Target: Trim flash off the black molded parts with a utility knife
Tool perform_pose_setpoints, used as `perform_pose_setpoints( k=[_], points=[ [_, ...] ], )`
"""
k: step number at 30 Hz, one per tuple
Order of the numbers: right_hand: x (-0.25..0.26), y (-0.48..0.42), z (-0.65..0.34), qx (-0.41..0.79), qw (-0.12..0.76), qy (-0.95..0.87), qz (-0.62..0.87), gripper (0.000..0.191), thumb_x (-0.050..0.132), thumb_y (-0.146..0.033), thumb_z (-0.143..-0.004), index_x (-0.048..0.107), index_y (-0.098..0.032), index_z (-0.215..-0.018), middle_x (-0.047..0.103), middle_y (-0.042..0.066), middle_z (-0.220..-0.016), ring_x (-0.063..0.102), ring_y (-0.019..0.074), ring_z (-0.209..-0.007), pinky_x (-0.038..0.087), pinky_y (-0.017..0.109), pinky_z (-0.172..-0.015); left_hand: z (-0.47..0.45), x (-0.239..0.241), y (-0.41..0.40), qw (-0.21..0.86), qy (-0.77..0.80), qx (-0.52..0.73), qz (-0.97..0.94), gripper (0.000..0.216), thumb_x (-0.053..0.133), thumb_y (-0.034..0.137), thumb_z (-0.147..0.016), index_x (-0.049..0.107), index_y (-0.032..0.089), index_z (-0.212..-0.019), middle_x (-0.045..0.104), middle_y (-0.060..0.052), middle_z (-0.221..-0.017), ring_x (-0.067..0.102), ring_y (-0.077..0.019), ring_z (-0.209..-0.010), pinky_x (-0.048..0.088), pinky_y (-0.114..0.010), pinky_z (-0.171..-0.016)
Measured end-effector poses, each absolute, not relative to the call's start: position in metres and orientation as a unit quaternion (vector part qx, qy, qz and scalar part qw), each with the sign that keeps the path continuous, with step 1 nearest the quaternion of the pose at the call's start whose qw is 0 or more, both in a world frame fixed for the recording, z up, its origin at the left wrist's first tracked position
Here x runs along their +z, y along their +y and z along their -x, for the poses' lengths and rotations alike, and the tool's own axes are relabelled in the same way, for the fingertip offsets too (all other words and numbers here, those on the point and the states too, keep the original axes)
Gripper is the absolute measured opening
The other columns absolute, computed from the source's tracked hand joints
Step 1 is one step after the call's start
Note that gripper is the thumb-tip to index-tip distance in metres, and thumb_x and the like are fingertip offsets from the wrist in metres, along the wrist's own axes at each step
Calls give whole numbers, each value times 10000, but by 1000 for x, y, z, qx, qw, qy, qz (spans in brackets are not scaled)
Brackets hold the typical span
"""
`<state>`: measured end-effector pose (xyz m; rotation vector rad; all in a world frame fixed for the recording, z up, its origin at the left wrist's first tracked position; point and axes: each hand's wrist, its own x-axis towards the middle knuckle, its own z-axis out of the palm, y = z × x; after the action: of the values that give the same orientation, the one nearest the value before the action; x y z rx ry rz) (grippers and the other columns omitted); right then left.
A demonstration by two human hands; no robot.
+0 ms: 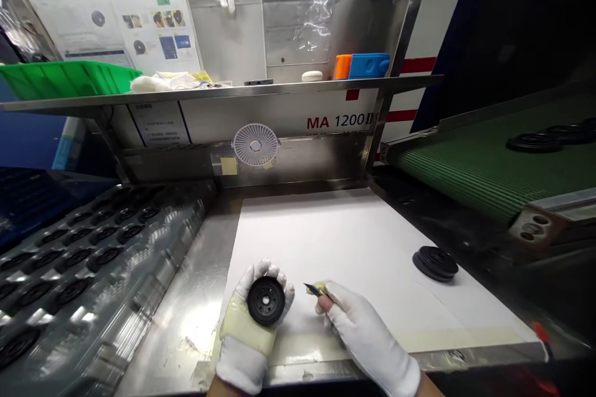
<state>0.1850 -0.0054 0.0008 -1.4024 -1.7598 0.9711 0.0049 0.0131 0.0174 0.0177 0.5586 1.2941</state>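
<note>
My left hand (251,329), in a white glove with yellowish tape round the palm, is closed round a round black plastic part (266,300) with a hub and small holes, its face towards me. My right hand (358,329), also in a white glove, pinches a small knife (315,289) with tape on its handle; the blade tip points left, a short gap from the part. Both hands hover over the near edge of a white sheet (344,242) on the steel bench. A small stack of similar black parts (435,262) lies on the sheet to the right.
A clear tray (153,273) of black parts fills the left side. A green conveyor (484,167) at right carries more parts (534,142). A steel shelf (223,94) above holds a green bin (65,79), orange and blue boxes (362,66) and rags. A small white fan (256,144) stands behind.
</note>
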Motion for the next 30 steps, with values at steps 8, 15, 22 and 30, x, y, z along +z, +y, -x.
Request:
perform_pose_setpoints(
  k=[8,15,22,30],
  points=[
    [5,-10,-174,262,308,-720,564,339,298,-447,-943,488,-229,-767,574,-20,-715,495,136,-649,330,259,-612,-27,11,16,723,252,637,-94,82,583,107,-767,651,136,-803,611,-40,-737,606,-152,-699,541,-293,-684],
    [8,-10,-163,214,286,-733,579,298,311,-386,-948,479,-234,-754,577,-38,-672,479,117,-592,273,253,-569,-34,13,12,681,281,666,-113,132,566,107,-758,659,129,-850,615,-53,-761,595,-156,-720,536,-288,-698],
    [0,-14,-159,188,283,-731,592,303,285,-383,-957,508,-246,-804,621,-34,-717,531,128,-628,270,261,-576,-37,12,11,668,291,679,-95,141,568,103,-746,658,133,-850,597,-45,-753,584,-144,-721,527,-281,-696],
    [-9,-23,-151,183,266,-731,601,297,301,-382,-956,516,-256,-794,618,-46,-685,525,131,-607,247,270,-554,-38,6,14,676,261,683,-92,105,554,109,-768,641,127,-825,583,-35,-722,576,-133,-689,526,-272,-673]
  ],
)
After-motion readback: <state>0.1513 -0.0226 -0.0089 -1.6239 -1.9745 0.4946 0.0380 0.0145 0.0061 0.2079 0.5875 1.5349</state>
